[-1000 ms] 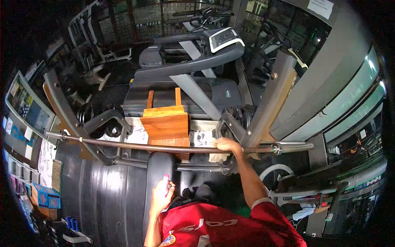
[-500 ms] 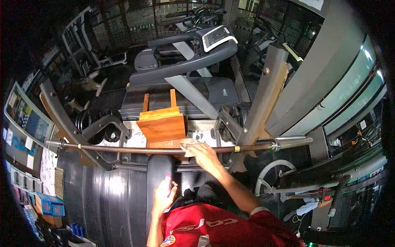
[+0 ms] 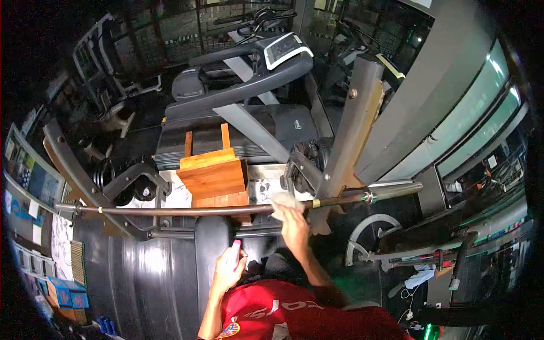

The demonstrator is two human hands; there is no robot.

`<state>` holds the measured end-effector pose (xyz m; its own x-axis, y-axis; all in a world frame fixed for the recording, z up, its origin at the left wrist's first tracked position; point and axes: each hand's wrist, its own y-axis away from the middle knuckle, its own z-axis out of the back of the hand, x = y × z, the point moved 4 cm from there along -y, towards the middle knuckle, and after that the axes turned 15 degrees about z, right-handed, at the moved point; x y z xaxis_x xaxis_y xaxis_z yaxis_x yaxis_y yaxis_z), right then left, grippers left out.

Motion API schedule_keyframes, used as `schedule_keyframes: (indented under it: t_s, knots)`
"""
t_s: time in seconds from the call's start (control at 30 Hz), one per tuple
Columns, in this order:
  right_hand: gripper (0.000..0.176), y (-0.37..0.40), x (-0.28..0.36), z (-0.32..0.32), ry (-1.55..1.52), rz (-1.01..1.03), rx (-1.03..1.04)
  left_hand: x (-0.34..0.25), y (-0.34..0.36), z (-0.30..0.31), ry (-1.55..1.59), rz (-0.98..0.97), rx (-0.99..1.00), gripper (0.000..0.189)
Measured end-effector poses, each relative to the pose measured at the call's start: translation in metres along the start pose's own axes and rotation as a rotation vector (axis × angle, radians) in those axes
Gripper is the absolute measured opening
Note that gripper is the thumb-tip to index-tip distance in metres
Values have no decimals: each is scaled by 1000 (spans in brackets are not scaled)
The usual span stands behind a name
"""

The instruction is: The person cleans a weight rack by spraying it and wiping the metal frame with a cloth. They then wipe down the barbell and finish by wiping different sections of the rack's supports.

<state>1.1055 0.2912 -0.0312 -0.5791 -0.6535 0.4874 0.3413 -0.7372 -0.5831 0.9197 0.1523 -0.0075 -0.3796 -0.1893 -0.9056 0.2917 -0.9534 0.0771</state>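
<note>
A long barbell [image 3: 181, 212] lies level across the rack in front of me. My right hand [image 3: 296, 231] presses a pale cloth [image 3: 285, 203] against the bar, right of its middle, with the fingers closed over the cloth. Lower and to the left, my left hand [image 3: 226, 274] is wrapped around a small white bottle with a pink top [image 3: 234, 249]; its lower part is hidden by the fingers. That hand is above the black padded bench [image 3: 212, 241] and apart from the bar.
Rack uprights stand at left [image 3: 76, 164] and right [image 3: 354, 122]. Behind the bar are a wooden box-like stand [image 3: 212, 178] and a treadmill [image 3: 243, 85]. A curved metal machine frame [image 3: 362, 235] stands at right. A blue carton [image 3: 68, 292] is at lower left.
My right hand has slid the cloth rightward along the bar. My left hand keeps its hold on the bottle. The whole view has shifted a little.
</note>
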Motion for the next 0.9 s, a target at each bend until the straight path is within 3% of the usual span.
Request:
schedule_keyframes:
  t_s: [0.13,0.2,0.27,0.33,0.4,0.47,0.63,0.7,0.73,0.77,0.8,0.87,0.9]
  knots:
    - [30,7,-3,15,-223,-129,88,-16,-5,-7,36,5,78,12]
    - [31,15,-36,28,-300,-183,-184,-12,-7,-8,28,-16,69,12]
    - [30,6,-53,51,-165,-333,-155,-11,-7,-9,21,-33,58,12]
    - [26,3,-73,56,-16,-248,-242,-13,-7,-7,-12,-22,63,12]
    - [35,-1,-79,42,213,66,67,-12,-5,-6,16,8,78,12]
    - [39,4,-63,38,323,157,-30,-11,-5,-6,48,38,90,12]
    - [30,47,-70,23,25,-97,-143,-15,-8,-4,15,14,65,10]
    - [27,85,-85,-5,-70,-156,-187,-8,-9,-5,20,-16,44,11]
    - [27,111,-99,-29,-148,-297,-303,-6,-9,-5,22,-47,28,11]
    - [30,129,-104,-40,-225,-440,-418,-9,-8,-4,24,-44,24,11]
    - [30,144,-109,-43,-227,-437,-413,-11,-7,-3,34,8,46,11]
    - [46,159,-118,-62,-647,-744,-195,-8,-8,1,42,63,56,12]
    - [55,161,-121,-72,-823,-810,-310,-4,-9,2,38,52,46,13]
